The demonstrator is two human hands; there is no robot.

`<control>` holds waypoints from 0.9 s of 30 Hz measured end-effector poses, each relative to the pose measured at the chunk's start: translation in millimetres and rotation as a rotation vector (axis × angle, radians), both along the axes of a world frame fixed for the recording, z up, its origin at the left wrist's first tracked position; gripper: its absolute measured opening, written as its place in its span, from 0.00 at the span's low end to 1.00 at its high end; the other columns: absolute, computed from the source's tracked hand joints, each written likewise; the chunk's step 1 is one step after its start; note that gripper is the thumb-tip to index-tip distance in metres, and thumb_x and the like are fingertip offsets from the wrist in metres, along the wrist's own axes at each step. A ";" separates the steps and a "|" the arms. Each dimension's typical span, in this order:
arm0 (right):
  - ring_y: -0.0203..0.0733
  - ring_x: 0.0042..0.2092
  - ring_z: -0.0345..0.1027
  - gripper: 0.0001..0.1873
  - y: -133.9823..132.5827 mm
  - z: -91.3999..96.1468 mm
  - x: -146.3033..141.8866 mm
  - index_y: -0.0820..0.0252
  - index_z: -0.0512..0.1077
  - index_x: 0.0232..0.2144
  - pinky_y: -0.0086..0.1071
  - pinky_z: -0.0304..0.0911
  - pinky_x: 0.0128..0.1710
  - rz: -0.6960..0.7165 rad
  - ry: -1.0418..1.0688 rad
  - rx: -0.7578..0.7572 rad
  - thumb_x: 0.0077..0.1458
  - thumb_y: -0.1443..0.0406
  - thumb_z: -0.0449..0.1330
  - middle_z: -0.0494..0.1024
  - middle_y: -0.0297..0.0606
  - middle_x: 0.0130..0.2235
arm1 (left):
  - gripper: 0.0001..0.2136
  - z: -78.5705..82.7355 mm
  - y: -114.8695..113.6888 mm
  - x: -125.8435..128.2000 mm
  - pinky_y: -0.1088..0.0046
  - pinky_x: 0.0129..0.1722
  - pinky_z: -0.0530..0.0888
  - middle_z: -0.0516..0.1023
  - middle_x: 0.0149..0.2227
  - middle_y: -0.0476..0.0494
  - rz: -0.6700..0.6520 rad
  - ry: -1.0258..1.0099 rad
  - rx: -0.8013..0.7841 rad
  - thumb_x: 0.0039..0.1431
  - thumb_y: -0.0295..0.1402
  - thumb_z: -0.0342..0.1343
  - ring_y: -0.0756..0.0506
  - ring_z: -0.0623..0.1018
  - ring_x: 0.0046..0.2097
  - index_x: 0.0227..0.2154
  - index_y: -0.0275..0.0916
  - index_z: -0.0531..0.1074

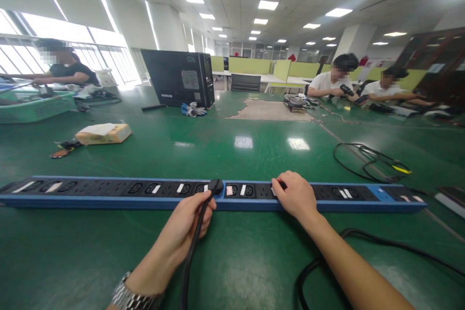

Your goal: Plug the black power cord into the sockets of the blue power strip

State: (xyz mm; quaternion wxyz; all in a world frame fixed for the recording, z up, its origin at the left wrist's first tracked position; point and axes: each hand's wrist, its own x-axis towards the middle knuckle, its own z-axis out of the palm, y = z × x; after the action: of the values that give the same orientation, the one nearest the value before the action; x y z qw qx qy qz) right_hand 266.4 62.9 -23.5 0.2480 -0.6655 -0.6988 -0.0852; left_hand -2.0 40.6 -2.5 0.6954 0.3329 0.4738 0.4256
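A long blue power strip [250, 207] with black sockets and several white labels lies across the green table. My left hand [189, 218] is closed around a black power cord [194, 247] just below its plug [217, 187]. That plug is over the middle of the strip, beside a blue section; whether it sits in a socket I cannot tell. Farther right, my right hand [296, 196] rests on the strip with thumb and fingers pinched together. Something small and dark shows between them, too hidden to name.
Behind the strip stand a yellow tissue pack [103, 134], a black computer case [178, 77] and gloves [193, 109]. Coiled black cable [366, 160] lies at right, more cable [392, 247] near my right forearm. A green basket [36, 106] is at left. Several people work around the table.
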 end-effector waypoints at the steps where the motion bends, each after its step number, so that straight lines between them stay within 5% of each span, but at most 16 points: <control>1: 0.38 0.36 0.65 0.16 -0.2 -0.1 0.0 0.57 0.69 0.23 0.30 0.53 0.36 0.000 0.000 0.000 0.59 0.58 0.50 0.73 0.35 0.29 | 0.16 -0.2 -0.7 2.2 0.84 0.11 0.50 0.58 0.12 0.57 0.012 0.009 0.009 0.48 0.45 0.59 0.57 0.55 0.13 0.22 0.36 0.68; 8: 0.38 0.36 0.64 0.16 0.1 -0.4 0.8 0.57 0.69 0.23 0.31 0.52 0.35 -0.004 -0.001 -0.006 0.59 0.58 0.50 0.73 0.35 0.29 | 0.18 0.1 -7.3 14.1 0.83 0.12 0.49 0.57 0.11 0.57 0.158 0.126 0.071 0.46 0.47 0.59 0.57 0.54 0.13 0.20 0.34 0.69; 27: 0.38 0.36 0.64 0.16 -1.5 1.0 -0.7 0.57 0.69 0.23 0.31 0.52 0.35 0.001 0.022 -0.007 0.59 0.59 0.50 0.73 0.35 0.29 | 0.19 -15.1 -6.4 13.2 0.81 0.12 0.49 0.59 0.08 0.55 0.088 0.227 0.112 0.49 0.48 0.56 0.56 0.54 0.12 0.21 0.34 0.72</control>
State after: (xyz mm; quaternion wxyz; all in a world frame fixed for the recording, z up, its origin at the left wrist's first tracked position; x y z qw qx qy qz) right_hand 265.7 61.5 -22.5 0.2536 -0.6670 -0.6965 -0.0754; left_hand 11.2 34.1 -17.6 0.5983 0.3963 0.5388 0.4412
